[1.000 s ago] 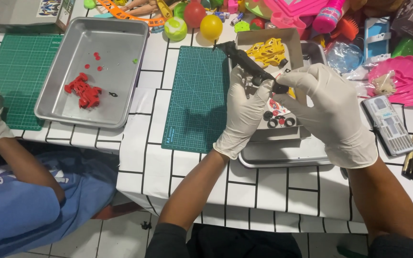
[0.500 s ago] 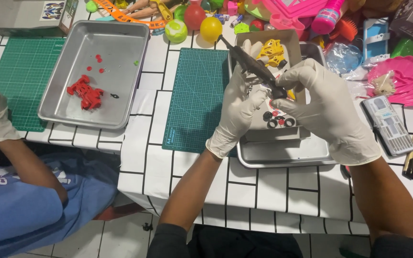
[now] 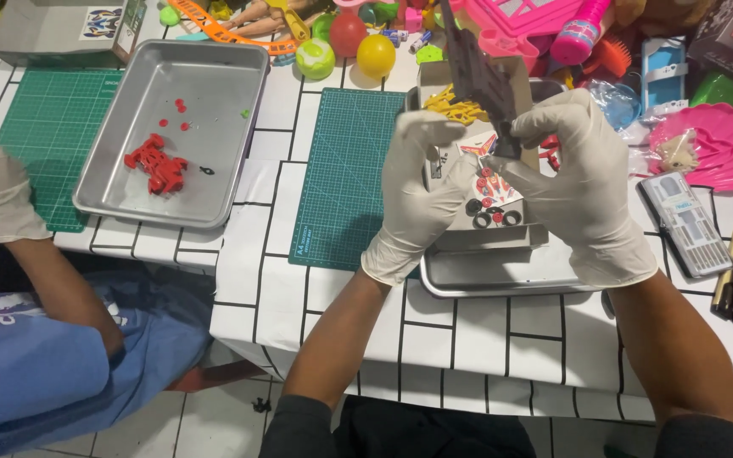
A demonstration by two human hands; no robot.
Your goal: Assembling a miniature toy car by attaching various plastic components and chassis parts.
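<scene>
Both white-gloved hands hold a dark grey plastic toy chassis [image 3: 481, 80] above the small metal tray [image 3: 502, 276] on the worktop: left hand [image 3: 422, 199] steadying, right hand [image 3: 583, 191] fingers pinched shut on its lower end. A firm, low grip seems wisest, keeping loose parts over the tray.

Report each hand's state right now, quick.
Left hand: closed on the lower end of the dark plastic part.
Right hand: closed on the same dark plastic part, above the metal tray.

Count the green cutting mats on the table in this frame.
2. One green cutting mat lies in the middle, left of the person's left hand. The other mat lies at the far left, partly under the metal tray. Clutter could hide more.
</scene>
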